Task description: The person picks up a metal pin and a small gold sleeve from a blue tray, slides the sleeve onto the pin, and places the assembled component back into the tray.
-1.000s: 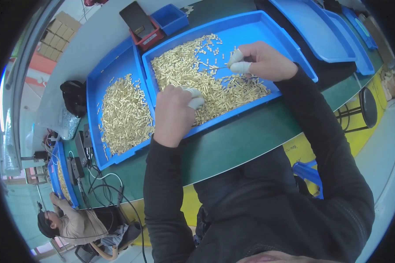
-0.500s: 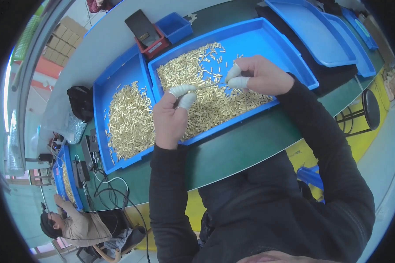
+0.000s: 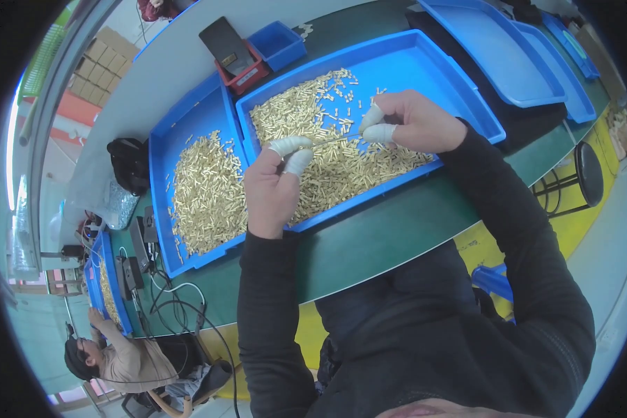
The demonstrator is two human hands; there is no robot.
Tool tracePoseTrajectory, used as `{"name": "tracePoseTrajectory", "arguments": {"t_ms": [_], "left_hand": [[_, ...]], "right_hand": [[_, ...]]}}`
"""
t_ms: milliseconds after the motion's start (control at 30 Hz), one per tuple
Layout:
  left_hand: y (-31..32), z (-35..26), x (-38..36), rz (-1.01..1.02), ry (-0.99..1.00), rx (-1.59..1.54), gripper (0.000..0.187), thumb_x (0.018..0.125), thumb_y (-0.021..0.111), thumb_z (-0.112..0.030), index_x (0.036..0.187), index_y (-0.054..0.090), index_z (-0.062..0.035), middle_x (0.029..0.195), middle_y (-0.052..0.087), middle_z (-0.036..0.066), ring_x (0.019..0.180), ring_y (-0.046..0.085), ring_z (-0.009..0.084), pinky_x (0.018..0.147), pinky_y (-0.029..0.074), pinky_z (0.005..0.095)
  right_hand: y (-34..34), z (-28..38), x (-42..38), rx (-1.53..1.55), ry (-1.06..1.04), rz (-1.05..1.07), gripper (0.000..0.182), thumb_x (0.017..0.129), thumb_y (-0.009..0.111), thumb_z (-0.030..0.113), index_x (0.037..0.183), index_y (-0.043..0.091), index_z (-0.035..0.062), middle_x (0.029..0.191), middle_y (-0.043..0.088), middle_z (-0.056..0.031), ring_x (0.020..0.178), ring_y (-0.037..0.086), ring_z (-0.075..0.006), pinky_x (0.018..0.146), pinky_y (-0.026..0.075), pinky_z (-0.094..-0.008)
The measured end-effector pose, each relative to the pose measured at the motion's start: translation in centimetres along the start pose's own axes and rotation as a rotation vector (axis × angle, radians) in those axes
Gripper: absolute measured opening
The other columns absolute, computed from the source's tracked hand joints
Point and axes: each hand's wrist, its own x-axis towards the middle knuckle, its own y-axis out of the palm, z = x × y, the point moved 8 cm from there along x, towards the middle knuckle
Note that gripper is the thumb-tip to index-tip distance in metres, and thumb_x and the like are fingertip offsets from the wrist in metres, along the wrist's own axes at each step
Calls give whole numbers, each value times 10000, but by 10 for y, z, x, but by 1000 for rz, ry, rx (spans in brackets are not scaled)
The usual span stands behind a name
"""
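Note:
My left hand [image 3: 273,189] and my right hand [image 3: 418,124] face each other over the middle blue tray [image 3: 390,59]. Whitish covers wrap the thumb and forefinger of both. A thin rod [image 3: 338,140] runs between them, its right end pinched in my right fingers. Its other end meets my left fingertips, which are closed together; what they grip is too small to make out. Beneath lies a heap of small brass-coloured cylindrical pieces [image 3: 348,164], with some scattered loose toward the back.
Another blue tray [image 3: 161,139] of brass pieces stands at left. Behind are a red bin [image 3: 247,78] holding a dark device and a small blue bin [image 3: 277,45]. More blue trays [image 3: 498,52] sit at right. Cables [image 3: 177,299] hang at the left edge, near a seated person [image 3: 129,355].
My left fingertips have shifted slightly, and the brass ring-like end seen between them earlier no longer shows. My right hand has barely moved and keeps the rod.

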Motion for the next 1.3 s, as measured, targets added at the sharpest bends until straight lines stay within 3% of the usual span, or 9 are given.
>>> {"name": "tracePoseTrajectory", "arguments": {"t_ms": [100, 300, 400, 500, 600, 700, 900, 1100, 1300], "left_hand": [[1, -14, -3, -23, 220, 240, 146, 877, 662, -131, 1015, 708, -121, 965, 664, 71, 913, 606, 233, 812, 477, 347], [18, -42, -20, -15, 684, 607, 70, 924, 569, -98, 958, 621, -65, 847, 582, 92, 751, 470, 279, 638, 402, 363], [6, -26, -24, -3, 686, 523, 129, 932, 597, -134, 1036, 650, -78, 982, 620, 106, 846, 557, 287, 777, 429, 383], [1, -37, -17, 3, 401, 308, 121, 897, 623, -49, 997, 691, -45, 986, 675, 85, 926, 615, 253, 844, 490, 351], [0, -9, -10, -49, -62, 55, 206, 877, 579, -31, 1034, 711, -27, 958, 671, 69, 735, 557, 114, 625, 432, 246], [12, -17, -14, -82, -32, -350, 196, 914, 553, -57, 1044, 686, 6, 770, 593, 107, 509, 431, 115, 473, 369, 195], [16, -4, -17, -67, -113, -551, 161, 928, 590, -104, 1047, 672, -34, 765, 553, 116, 553, 455, 128, 393, 329, 184], [30, -16, -14, -161, -372, -446, 165, 811, 637, -180, 893, 688, -47, 688, 502, -2, 645, 486, 80, 527, 391, 199], [3, -3, -9, -9, -122, -229, 169, 838, 657, -81, 968, 753, -129, 888, 706, 8, 674, 552, 76, 640, 449, 227]], "right_hand": [[1, 1, -1, -180, -189, -114, 118, 847, 734, 234, 859, 738, 118, 674, 531, -3, 638, 433, -161, 597, 367, -324], [27, 9, 0, -431, -343, -92, 63, 874, 674, 206, 848, 687, 150, 757, 565, -28, 706, 537, -225, 648, 424, -342], [35, -17, 15, -351, -200, 35, 138, 801, 650, 249, 801, 688, 117, 786, 635, -58, 738, 585, -241, 692, 436, -361], [29, -23, 18, 79, -400, 21, 464, 886, 619, 496, 676, 567, 85, 644, 529, -41, 616, 467, -173, 623, 378, -353], [22, -40, 17, 86, -59, 113, 197, 815, 764, 254, 914, 735, 86, 930, 718, -59, 880, 662, -168, 757, 503, -294], [18, -31, 1, 226, 241, 173, 152, 810, 737, 224, 872, 725, 86, 762, 686, -10, 594, 599, -102, 572, 472, -247], [19, -27, -3, 306, 246, 192, 87, 809, 711, 156, 866, 726, 92, 625, 628, -34, 571, 566, -84, 580, 478, -235], [-1, -30, -12, 35, 53, 220, 162, 858, 641, 250, 888, 677, 94, 880, 661, 38, 847, 573, -72, 796, 444, -268], [12, -5, -4, 234, 206, 103, 128, 849, 602, 52, 754, 680, 86, 695, 610, 0, 557, 514, -70, 591, 429, -221]]}}
